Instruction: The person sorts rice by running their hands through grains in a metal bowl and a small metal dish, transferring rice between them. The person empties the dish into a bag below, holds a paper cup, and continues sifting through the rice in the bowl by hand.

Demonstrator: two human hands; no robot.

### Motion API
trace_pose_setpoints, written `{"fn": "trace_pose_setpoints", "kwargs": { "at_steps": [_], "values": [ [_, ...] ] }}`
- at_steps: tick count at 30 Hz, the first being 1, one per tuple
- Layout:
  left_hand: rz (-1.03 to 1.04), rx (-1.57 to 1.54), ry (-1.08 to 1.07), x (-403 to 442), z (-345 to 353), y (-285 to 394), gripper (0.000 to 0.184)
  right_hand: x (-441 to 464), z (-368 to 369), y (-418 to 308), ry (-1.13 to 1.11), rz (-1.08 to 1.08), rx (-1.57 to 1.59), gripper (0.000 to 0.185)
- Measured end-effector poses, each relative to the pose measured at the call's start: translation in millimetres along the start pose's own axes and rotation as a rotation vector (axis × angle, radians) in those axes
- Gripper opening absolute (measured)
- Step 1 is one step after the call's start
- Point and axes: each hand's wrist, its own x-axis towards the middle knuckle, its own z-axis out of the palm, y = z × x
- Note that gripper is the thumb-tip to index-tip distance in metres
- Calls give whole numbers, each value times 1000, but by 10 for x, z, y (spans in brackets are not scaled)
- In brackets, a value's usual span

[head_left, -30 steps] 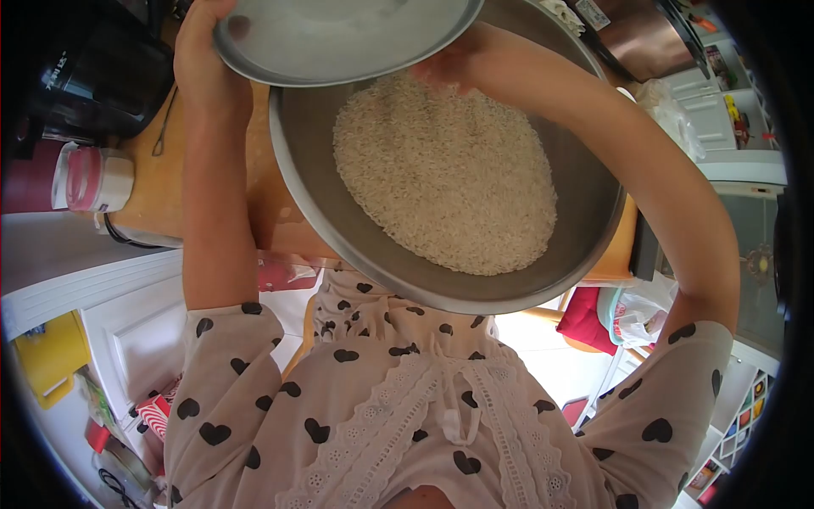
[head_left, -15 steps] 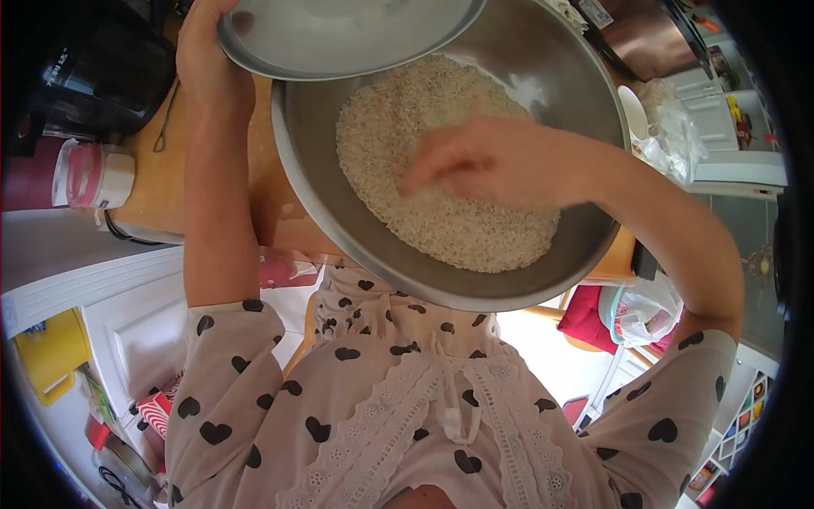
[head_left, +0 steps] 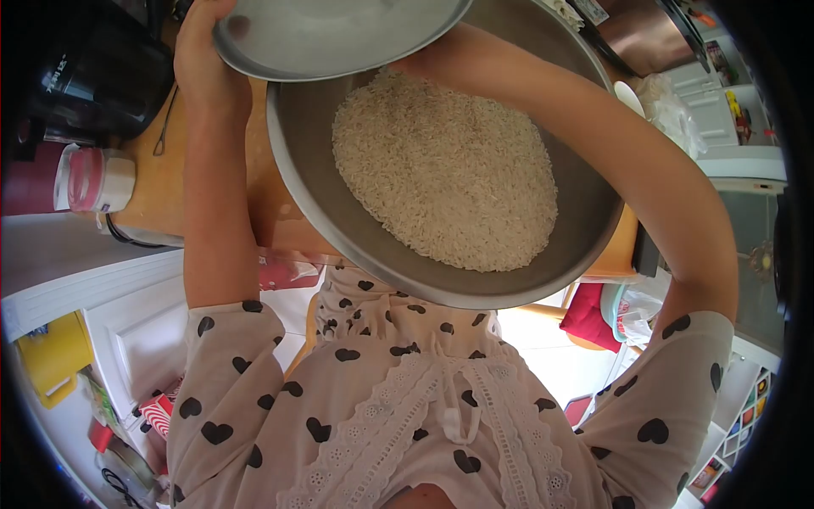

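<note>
A large steel bowl [head_left: 315,191] stands tilted in front of me, and white rice grains [head_left: 449,182] cover much of its bottom. At the top left, my left hand [head_left: 203,47] grips the edge of a round shallow metal dish [head_left: 339,34], held over the far left part of the bowl. My right arm reaches across the bowl from the right. The visible part of my right hand [head_left: 428,61] is at the far side of the rice, and its fingers are hidden behind the dish.
On the wooden counter [head_left: 161,195] at the left are a black appliance [head_left: 102,68] and a white-and-pink tub [head_left: 102,178]. A copper-coloured pot [head_left: 640,34] and a clear plastic bag [head_left: 674,106] are to the right of the bowl. Cabinet doors [head_left: 140,331] lie below left.
My right hand has moved from above the middle of the rice to the far side, behind the dish. The dish and my left hand have shifted slightly left.
</note>
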Motion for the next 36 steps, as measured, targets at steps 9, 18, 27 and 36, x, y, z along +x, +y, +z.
{"fn": "trace_pose_setpoints", "kwargs": {
  "at_steps": [9, 18, 27, 36],
  "values": [
    [-36, -368, 136, 49, -213, -117, 58, -334, 445, -475, -33, -66, 224, 25],
    [21, 57, -21, -44, -16, -4, 59, -1223, -75, -529, -517, -173, 179, 28],
    [-35, -142, 66, 4, -120, -45, 58, -1236, -718, -262, -385, 102, -66, 26],
    [-21, 37, 56, -52, -21, 13, 54, -1256, -433, -265, -342, 275, -229, 34]
  ]
}}
